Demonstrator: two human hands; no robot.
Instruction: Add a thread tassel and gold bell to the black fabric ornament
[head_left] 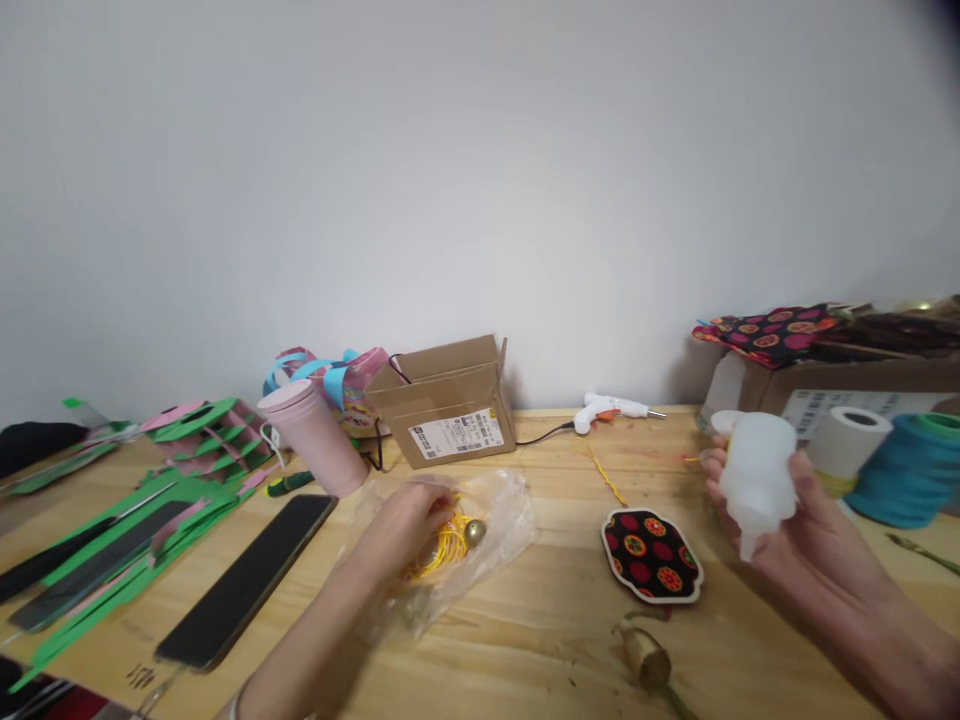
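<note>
My left hand [409,525] rests on a bundle of yellow cord [448,545] lying on a crumpled clear plastic bag [502,510]; its fingers are bent together, and what they pinch is hidden. A small gold bell [475,533] sits beside the cord. My right hand [810,510] is wrapped round a translucent white bottle [761,465], tilted with its nozzle down. Left of that hand, a patterned black and red patch with a pale edge [652,556] lies flat, a yellow cord [609,478] running from its top. Nearer me is a dried pod [646,658].
An open cardboard box [442,400] and a white glue gun [611,410] stand near the wall. To the left are a pink cup [315,440], a phone [247,580] and green strips [97,610]. Blue thread [907,475] and a white roll [851,445] are at right.
</note>
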